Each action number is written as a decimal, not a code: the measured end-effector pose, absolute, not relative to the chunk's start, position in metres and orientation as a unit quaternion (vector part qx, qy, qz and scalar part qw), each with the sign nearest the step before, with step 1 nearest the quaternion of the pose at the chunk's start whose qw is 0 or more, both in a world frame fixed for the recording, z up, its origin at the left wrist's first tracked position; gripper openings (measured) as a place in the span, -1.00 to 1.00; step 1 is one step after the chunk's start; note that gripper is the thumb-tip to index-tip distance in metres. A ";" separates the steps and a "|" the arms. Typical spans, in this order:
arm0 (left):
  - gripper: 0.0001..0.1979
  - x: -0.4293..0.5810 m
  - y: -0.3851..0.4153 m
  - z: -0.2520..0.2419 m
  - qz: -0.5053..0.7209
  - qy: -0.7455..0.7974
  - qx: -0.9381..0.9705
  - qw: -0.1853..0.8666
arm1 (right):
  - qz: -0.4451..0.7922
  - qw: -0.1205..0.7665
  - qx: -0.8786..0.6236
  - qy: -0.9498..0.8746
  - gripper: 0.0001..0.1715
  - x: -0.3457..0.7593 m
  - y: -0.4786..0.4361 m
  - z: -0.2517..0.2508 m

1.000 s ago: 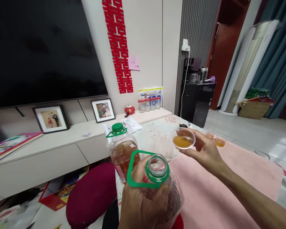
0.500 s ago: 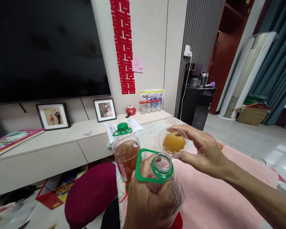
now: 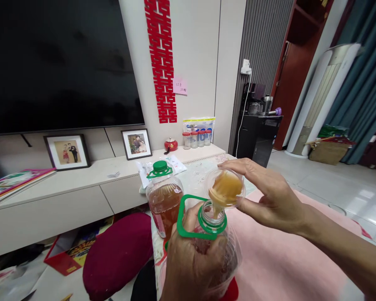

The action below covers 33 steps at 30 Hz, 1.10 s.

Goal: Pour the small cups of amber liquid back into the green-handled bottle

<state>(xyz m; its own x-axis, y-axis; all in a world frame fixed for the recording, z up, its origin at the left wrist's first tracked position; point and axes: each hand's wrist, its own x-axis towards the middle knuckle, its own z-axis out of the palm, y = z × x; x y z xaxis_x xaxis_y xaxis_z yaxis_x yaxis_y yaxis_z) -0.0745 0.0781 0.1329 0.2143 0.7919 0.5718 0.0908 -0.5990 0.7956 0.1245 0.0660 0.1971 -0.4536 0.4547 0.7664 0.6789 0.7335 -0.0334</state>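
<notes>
My left hand [image 3: 196, 255] is closed round the neck and green handle of a clear plastic bottle [image 3: 233, 255], whose mouth is uncapped. In my right hand [image 3: 266, 196] a clear plastic cup [image 3: 209, 180] is tilted over that mouth. Amber liquid [image 3: 227, 188] runs from the cup's lip into the bottle's neck. Just left of my hands stands a second bottle [image 3: 164, 200] with a green cap, largely filled with reddish-brown liquid. My left hand hides much of the held bottle's body.
A pink cloth [image 3: 278, 255] covers the table at right. Behind lie a white plastic packet [image 3: 175, 162] and several red-lidded jars [image 3: 193, 140] on the cabinet. A dark red round stool [image 3: 117, 255] stands at left. Framed photos [image 3: 137, 144] stand below the television [image 3: 62, 62].
My right hand has tipped the cup further toward the bottle's mouth, and liquid now flows out of it. My left hand keeps its hold on the bottle.
</notes>
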 end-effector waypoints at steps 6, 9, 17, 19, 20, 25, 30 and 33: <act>-0.87 -0.078 0.080 0.131 0.525 0.322 0.726 0.306 | -0.164 0.380 -0.314 -0.855 -0.39 0.124 0.067 0.204; -0.89 -0.078 0.080 0.134 0.530 0.316 0.725 0.306 | -0.173 0.372 -0.301 -0.861 -0.42 0.124 0.068 0.206; -0.86 -0.079 0.079 0.132 0.528 0.315 0.735 0.285 | -0.199 0.343 -0.292 -0.870 -0.38 0.123 0.066 0.211; -0.85 -0.079 0.079 0.132 0.534 0.310 0.734 0.283 | -0.205 0.338 -0.292 -0.871 -0.40 0.122 0.067 0.213; -0.84 -0.079 0.079 0.133 0.539 0.305 0.731 0.284 | -0.208 0.334 -0.292 -0.872 -0.42 0.122 0.067 0.213; -0.86 -0.078 0.080 0.140 0.559 0.288 0.726 0.279 | -0.223 0.323 -0.271 -0.879 -0.57 0.117 0.067 0.219; -0.88 -0.076 0.080 0.140 0.572 0.281 0.724 0.263 | -0.264 0.303 -0.260 -0.878 -0.69 0.114 0.065 0.223; -0.88 -0.075 0.080 0.137 0.570 0.295 0.716 0.275 | -0.286 0.291 -0.255 -0.876 -0.69 0.113 0.063 0.223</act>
<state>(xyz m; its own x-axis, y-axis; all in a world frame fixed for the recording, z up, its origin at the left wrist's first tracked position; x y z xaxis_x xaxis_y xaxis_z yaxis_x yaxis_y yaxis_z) -0.0754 0.0803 0.1371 0.1761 0.7366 0.6530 0.1091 -0.6739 0.7308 0.1126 0.0630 0.2231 -0.7006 0.2813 0.6558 0.6143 0.7054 0.3537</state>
